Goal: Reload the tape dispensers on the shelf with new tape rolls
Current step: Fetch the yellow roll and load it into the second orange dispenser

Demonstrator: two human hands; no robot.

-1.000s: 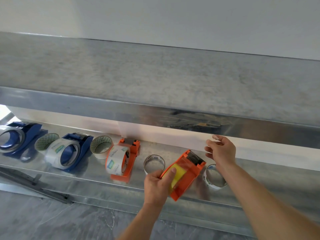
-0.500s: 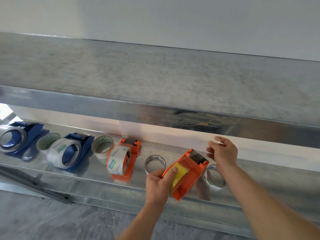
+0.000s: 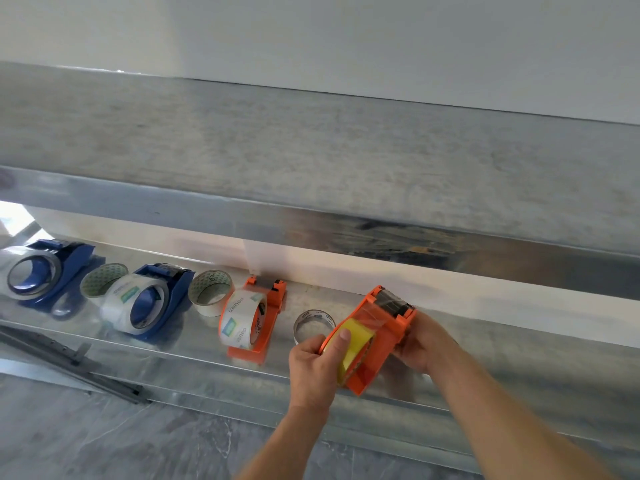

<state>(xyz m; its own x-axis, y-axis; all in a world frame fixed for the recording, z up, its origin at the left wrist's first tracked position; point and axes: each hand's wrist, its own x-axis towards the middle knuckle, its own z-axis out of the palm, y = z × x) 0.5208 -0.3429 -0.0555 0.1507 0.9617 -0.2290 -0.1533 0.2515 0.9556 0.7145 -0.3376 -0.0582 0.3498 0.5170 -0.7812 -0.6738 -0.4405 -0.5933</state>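
Head view, the only one I have. Both hands are on one job: the orange dispenser (image 3: pixel 381 355) is lifted off the shelf (image 3: pixel 207 374) and held tilted between them, cutter end up and away from me.

My left hand (image 3: pixel 311 370) is curled round the roll end, with the thumb laid flat on the face of the yellow roll (image 3: pixel 356 351). I read that as keeping the roll seated on its hub so it cannot slip off sideways.

My right hand (image 3: pixel 424 346) is closed on the opposite side of the body, just below the toothed cutter. That steadies the frame and leaves the blade clear of my fingers. A translucent strip seems to run from the roll up to the cutter, so threading looks nearly finished, though I cannot be sure the end is caught on the teeth.

Just left of my left hand an empty ring (image 3: pixel 314 323) lies on the shelf, likely a spent core set aside. Next to the left stands a second orange dispenser (image 3: pixel 266 336), already carrying a clear roll (image 3: pixel 239 323). Well to the left are two blue dispensers, one nearer (image 3: pixel 173 299) and one farther (image 3: pixel 69 261), each loaded, with pale rolls (image 3: pixel 211 292) between them. A dark rail (image 3: pixel 69 362) lies below the shelf, far left of my hands.
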